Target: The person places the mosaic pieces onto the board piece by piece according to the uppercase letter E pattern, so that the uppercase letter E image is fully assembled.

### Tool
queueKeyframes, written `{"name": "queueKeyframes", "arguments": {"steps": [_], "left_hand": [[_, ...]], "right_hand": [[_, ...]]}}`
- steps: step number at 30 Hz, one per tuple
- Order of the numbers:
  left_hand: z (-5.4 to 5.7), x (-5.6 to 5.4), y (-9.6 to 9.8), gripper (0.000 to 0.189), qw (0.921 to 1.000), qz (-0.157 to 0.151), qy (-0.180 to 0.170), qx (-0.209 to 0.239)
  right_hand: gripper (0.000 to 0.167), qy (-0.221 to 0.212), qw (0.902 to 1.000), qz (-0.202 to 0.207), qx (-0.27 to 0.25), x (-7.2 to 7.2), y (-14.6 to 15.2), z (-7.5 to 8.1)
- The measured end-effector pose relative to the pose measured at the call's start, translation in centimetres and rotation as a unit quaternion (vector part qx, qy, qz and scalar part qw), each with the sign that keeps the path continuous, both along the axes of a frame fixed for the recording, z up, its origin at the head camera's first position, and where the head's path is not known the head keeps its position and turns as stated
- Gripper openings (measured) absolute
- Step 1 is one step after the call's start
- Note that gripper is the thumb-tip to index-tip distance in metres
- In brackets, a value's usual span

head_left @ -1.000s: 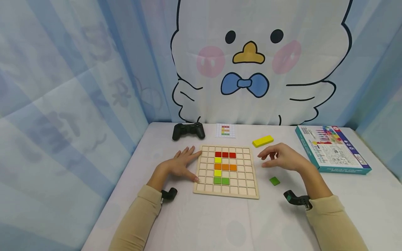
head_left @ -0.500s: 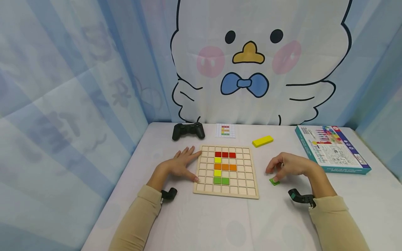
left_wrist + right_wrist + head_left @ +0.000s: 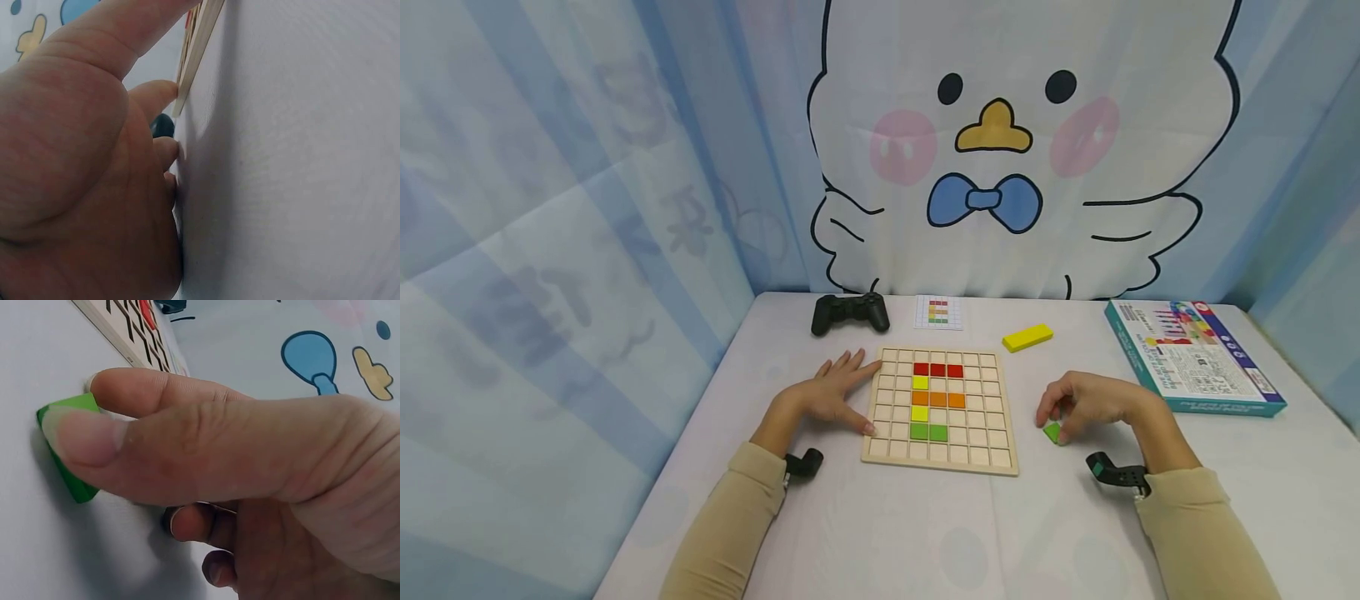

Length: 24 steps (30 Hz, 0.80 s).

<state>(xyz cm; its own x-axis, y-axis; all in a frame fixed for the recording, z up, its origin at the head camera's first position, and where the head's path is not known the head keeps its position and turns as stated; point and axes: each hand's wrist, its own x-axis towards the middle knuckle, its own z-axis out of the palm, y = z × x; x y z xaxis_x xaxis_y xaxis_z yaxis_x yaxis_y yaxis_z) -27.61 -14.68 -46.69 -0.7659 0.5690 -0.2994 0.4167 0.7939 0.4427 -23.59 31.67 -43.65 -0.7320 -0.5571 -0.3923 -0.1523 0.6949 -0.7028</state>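
A wooden grid board (image 3: pixel 977 457) lies mid-table, with red, yellow, orange and green square tiles set in some of its cells. My left hand (image 3: pixel 833 395) rests at the board's left side, fingers spread, thumb and index finger touching its edge. To the right of the board, my right hand (image 3: pixel 1093 402) pinches a green tile (image 3: pixel 1052 432) between thumb and index finger. In the right wrist view the green tile (image 3: pixel 74 481) is tilted, partly covered by the thumb; its lower side is close to the tabletop, and whether it touches cannot be told.
Behind the board are a black game controller (image 3: pixel 850 313), a small pattern card (image 3: pixel 939 312) and a yellow block (image 3: pixel 1027 337). A flat teal-edged box (image 3: pixel 1198 358) lies at the back right, beyond my right hand.
My right hand has come down and slightly right from beside the board to the green tile, and now pinches it, tilting it. The left hand and board have stayed still.
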Motion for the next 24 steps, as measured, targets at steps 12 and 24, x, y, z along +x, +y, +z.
{"name": "queueKeyframes", "arguments": {"steps": [12,24], "left_hand": [[0.17,0.15,0.15,0.121,1.0000,0.003,-0.001,-0.004],[0.28,0.24,0.17,0.120,1.0000,0.005,-0.002,-0.004]], "right_hand": [[0.020,0.010,0.9999,-0.002,-0.003,-0.07,-0.22,-0.04],[0.018,0.037,0.9981,-0.018,-0.046,-0.31,-0.02,-0.22]]}}
